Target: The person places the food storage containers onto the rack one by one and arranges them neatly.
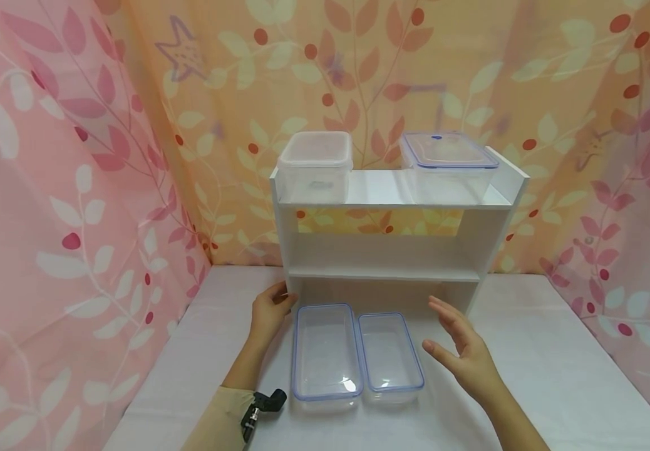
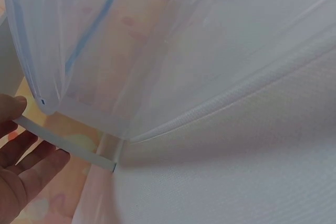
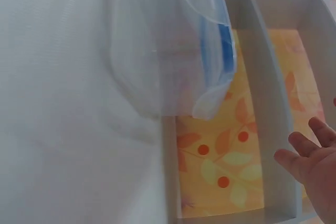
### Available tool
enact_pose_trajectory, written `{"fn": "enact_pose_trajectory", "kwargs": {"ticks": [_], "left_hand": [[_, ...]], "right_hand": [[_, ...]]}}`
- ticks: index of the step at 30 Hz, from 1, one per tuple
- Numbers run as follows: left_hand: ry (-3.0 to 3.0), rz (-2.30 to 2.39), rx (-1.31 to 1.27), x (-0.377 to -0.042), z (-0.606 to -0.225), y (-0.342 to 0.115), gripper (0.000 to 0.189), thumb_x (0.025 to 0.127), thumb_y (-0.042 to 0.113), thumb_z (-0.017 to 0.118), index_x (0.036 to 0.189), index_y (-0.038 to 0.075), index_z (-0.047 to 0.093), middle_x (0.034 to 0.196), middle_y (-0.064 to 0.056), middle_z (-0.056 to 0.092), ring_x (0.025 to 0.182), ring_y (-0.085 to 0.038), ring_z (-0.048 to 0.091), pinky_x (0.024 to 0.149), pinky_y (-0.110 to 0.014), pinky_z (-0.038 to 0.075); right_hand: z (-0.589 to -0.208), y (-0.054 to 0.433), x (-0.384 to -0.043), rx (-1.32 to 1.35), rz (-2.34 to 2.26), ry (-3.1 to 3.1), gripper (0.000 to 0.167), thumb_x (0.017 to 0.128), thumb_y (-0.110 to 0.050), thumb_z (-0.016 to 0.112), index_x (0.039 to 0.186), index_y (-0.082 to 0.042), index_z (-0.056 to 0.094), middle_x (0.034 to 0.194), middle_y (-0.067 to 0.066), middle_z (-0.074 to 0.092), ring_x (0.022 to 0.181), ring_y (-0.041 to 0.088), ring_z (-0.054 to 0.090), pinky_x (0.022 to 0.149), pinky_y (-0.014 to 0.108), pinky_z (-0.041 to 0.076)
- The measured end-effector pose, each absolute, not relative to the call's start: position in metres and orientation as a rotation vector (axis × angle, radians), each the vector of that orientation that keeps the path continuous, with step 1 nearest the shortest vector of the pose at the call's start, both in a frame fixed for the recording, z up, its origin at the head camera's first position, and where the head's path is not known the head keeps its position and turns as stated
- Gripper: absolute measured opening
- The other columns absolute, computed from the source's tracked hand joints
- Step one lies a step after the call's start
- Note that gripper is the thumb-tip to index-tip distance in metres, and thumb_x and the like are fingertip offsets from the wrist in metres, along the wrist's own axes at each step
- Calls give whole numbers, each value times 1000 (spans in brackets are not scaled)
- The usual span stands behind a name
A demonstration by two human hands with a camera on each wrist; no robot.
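A white shelf [image 1: 384, 274] stands on the table, and my left hand [image 1: 268, 311] is at the lower end of its left side panel. In the left wrist view that panel's edge [image 2: 65, 144] lies between the thumb and fingers, which pinch it. My right hand [image 1: 466, 354] is held in the air near the shelf's right side, fingers spread and holding nothing. Between the hands lie a larger clear container [image 1: 327, 354] and a smaller clear container [image 1: 391, 351], side by side, both with blue-rimmed lids. The smaller one is nearest to the right hand.
On the shelf's top board stand a clear box with a whitish lid [image 1: 315, 166] at left and a clear box with a blue-edged lid [image 1: 450, 166] at right. A floral curtain [image 1: 235, 207] hangs behind. White cloth [image 1: 556, 369] covers the table.
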State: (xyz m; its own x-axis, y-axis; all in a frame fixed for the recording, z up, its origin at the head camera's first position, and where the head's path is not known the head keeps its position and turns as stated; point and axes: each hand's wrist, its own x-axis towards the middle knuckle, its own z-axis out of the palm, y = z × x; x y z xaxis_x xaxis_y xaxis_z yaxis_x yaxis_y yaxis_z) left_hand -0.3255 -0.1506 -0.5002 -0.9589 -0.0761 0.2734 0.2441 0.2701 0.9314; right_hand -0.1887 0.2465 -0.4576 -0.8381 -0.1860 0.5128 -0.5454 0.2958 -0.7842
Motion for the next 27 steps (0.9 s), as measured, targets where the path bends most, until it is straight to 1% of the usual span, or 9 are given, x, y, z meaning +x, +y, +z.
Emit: {"fn": "enact_pose_trajectory", "kwargs": {"ticks": [2,6,13,20,25,27], "left_hand": [[-2279,-1742,-153,-325,-499,-150,38,92,12,77,129,5,70,124,-17,72,108,-32,72,77,-35,64],[-2282,-1745,-145,-325,-498,-150,38,92,13,77,129,5,70,123,-17,72,108,-32,72,76,-33,64],[-2279,-1758,-149,-326,-500,-150,39,92,12,77,130,4,69,124,-16,72,109,-32,72,77,-34,64],[-2278,-1751,-156,-327,-502,-151,43,93,15,77,133,2,67,125,-18,71,110,-33,72,77,-33,64],[-2277,-1762,-155,-327,-502,-151,44,93,16,77,133,2,66,126,-17,71,110,-32,72,76,-32,64],[-2277,-1765,-151,-326,-501,-151,43,93,16,77,133,2,67,127,-19,70,110,-32,72,76,-32,64]], "right_hand": [[-463,247,-189,676,1565,-2242,75,87,6,76,153,-14,45,163,6,38,151,7,31,119,13,29],[-472,248,-190,703,1564,-2242,76,88,7,75,154,-12,44,163,8,37,150,5,31,118,11,29],[-482,249,-189,694,1588,-2293,80,88,3,77,157,-15,40,166,5,32,150,0,29,117,9,27],[-495,250,-190,746,1622,-2307,85,87,4,77,159,-14,36,169,8,26,152,-1,25,117,8,25],[-505,250,-188,770,1627,-2346,88,87,1,78,160,-15,33,171,9,20,152,-3,21,116,7,23],[-508,249,-187,787,1618,-2361,88,87,0,78,161,-14,32,171,12,16,153,-4,18,116,6,21]]}}
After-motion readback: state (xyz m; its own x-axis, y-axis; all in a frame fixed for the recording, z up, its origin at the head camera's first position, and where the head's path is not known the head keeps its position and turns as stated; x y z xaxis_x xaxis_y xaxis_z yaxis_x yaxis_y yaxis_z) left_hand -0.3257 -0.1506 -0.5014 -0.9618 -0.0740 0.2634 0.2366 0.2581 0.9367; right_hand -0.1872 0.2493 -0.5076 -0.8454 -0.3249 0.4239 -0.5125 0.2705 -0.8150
